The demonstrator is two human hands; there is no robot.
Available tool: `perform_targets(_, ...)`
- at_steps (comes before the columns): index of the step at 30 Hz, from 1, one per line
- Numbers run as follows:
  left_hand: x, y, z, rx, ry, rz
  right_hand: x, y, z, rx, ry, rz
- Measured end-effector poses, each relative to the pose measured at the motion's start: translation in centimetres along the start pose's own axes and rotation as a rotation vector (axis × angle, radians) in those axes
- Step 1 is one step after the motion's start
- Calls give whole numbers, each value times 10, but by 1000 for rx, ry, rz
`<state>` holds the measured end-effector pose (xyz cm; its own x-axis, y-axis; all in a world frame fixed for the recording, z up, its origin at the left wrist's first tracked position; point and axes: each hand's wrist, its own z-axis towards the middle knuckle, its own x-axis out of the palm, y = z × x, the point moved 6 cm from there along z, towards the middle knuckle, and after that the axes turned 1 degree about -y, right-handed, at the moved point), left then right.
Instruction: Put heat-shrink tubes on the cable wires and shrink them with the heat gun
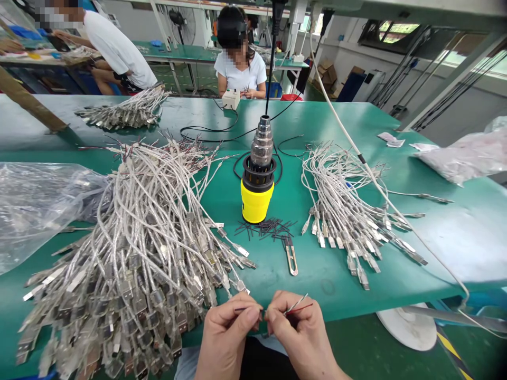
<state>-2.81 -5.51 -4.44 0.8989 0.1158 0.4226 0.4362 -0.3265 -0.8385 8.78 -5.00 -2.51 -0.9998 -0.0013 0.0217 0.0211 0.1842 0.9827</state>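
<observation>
My left hand [232, 330] is closed in a pinch on a thin dark tube [240, 309], much like the short black tubes on the table. Close beside it, fingertips almost touching, my right hand [295, 330] pinches thin wires, a red wire [300, 309] and a pale twisted one showing above the fingers. What lies between the fingertips is mostly hidden. Ahead of the hands lie small metal snips [292, 257] and a scatter of short black tubes [273, 228]. Left of my hands spreads a large heap of USB cables [146, 248], clear-grey with bare wire ends at the far side.
A yellow and black hot-air gun [257, 198] stands nozzle up mid-table. Smaller cable bundles lie right [348, 211] and far left [127, 108]. Plastic bags [43, 206] flank the table. A white cord [340, 116] hangs across the right side. Two people sit beyond.
</observation>
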Motion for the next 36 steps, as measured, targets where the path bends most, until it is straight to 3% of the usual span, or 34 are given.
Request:
perform_targets(7, 0, 1, 1, 6, 5, 14, -1, 2, 0, -90, -33, -132)
perform_targets(13, -1, -3, 2, 64, 19, 84, -2, 12, 3, -100, 67, -168)
perform_targets(17, 0, -5, 2, 63, 25, 110, -4, 9, 6, -24, 159, -30)
perform_targets(24, 2, -8, 6, 20, 7, 69, 1, -14, 13, 216, 352, 450)
perform_targets(36, 9, -16, 6, 28, 30, 52, 6, -23, 17, 323, 491, 720)
